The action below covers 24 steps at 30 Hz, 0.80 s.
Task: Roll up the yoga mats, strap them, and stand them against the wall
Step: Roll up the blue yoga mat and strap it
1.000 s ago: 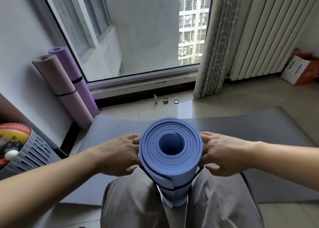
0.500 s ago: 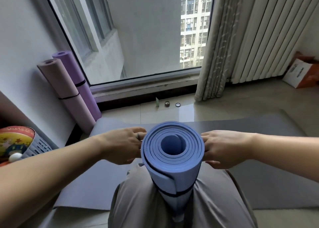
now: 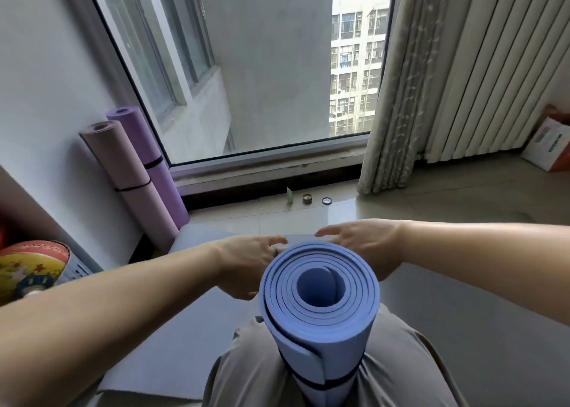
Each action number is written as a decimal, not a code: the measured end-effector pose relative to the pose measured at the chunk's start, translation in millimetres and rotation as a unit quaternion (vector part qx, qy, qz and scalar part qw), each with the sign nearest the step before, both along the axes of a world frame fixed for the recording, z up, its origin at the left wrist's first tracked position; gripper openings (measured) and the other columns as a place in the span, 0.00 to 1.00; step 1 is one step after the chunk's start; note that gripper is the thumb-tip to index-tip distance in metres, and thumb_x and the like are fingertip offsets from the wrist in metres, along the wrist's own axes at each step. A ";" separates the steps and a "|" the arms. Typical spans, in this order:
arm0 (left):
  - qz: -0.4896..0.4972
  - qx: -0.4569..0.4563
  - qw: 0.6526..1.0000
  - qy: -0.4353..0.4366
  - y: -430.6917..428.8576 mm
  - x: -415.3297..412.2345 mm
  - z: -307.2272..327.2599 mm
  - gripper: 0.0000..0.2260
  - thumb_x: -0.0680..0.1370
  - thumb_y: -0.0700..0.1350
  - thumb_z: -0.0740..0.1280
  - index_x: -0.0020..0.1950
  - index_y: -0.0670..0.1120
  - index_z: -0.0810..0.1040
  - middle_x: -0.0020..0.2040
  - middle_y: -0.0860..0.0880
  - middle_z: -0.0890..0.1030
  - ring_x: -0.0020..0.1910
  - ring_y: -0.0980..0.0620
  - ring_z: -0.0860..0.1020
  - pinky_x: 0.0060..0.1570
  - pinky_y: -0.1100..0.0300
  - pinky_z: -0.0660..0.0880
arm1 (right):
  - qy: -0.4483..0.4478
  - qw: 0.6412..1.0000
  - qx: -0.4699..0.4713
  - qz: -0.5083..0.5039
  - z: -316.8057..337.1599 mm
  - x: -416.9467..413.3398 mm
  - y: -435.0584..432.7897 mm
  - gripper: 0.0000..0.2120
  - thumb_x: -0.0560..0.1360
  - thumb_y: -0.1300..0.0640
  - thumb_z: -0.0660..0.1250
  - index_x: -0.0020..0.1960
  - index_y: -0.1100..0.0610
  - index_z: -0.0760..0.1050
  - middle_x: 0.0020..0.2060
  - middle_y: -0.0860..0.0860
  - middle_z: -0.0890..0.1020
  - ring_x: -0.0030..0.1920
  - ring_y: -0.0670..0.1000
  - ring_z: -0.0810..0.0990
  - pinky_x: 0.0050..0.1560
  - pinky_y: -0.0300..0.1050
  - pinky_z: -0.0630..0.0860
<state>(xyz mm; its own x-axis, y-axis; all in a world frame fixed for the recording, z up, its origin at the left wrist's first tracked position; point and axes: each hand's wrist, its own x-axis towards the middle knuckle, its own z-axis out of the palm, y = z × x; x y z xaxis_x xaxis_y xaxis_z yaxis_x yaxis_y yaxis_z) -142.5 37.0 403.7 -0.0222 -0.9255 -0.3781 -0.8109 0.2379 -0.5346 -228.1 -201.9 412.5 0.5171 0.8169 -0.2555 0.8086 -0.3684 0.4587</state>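
A rolled blue yoga mat (image 3: 319,295) stands on end between my knees, with a black strap (image 3: 327,386) around its lower part. My left hand (image 3: 246,264) lies against the roll's far left side, fingers reaching behind its rim. My right hand (image 3: 364,246) is at the far right of the rim, fingers spread and lifted off it. A pink rolled mat (image 3: 129,178) and a purple rolled mat (image 3: 145,147), each with a black strap, lean against the left wall by the window.
A grey mat (image 3: 468,320) lies flat on the floor under me. Small tins (image 3: 307,199) sit near the window sill. A curtain (image 3: 394,98) hangs at the right, a paper bag (image 3: 549,147) beyond it. A colourful tin (image 3: 30,268) sits at the left.
Both hands left the roll's sides and slid round to its far rim. The right hand's fingers spread open. The view tilted up and the roll came closer.
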 end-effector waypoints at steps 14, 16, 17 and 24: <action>0.054 -0.027 0.991 0.120 19.7 -6.3 -20.3 0.15 0.79 0.49 0.59 0.63 0.49 0.75 0.63 0.49 0.77 0.62 0.50 0.72 0.71 0.53 0.60 | 0.030 0.989 0.144 0.014 -19.0 -8.6 -8.2 0.16 0.72 0.48 0.70 0.59 0.51 0.79 0.55 0.46 0.81 0.57 0.48 0.78 0.68 0.41 0.54; 0.065 -0.026 0.992 0.105 20.1 -5.5 -24.6 0.14 0.79 0.51 0.57 0.61 0.49 0.75 0.61 0.51 0.78 0.58 0.52 0.74 0.70 0.54 0.62 | 0.037 0.987 0.155 0.015 -15.9 -8.0 -4.5 0.16 0.72 0.48 0.71 0.58 0.51 0.79 0.54 0.46 0.82 0.56 0.48 0.78 0.67 0.40 0.54; 0.065 -0.021 0.992 0.106 20.7 -4.9 -24.5 0.14 0.79 0.51 0.57 0.61 0.50 0.75 0.61 0.51 0.78 0.58 0.52 0.74 0.70 0.54 0.63 | 0.040 0.987 0.155 0.010 -14.6 -8.4 -3.4 0.16 0.72 0.48 0.71 0.58 0.51 0.79 0.54 0.46 0.82 0.55 0.48 0.78 0.67 0.40 0.54; 0.036 -0.081 0.975 0.203 56.4 -33.4 -15.4 0.23 0.67 0.51 0.73 0.60 0.55 0.71 0.56 0.54 0.81 0.56 0.52 0.73 0.54 0.55 0.78 | 0.045 0.990 0.103 -0.082 -27.5 -35.8 -25.9 0.15 0.77 0.46 0.58 0.58 0.49 0.77 0.57 0.46 0.79 0.57 0.50 0.75 0.63 0.44 0.68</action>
<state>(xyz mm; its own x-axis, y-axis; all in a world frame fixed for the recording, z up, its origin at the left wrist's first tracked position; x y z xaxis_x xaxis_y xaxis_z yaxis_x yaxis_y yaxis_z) -175.9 93.4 388.3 -0.0736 -0.9769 -0.2008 -0.9751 0.1127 -0.1912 -264.0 -227.8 385.0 0.6298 0.7632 -0.1443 0.7646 -0.5763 0.2885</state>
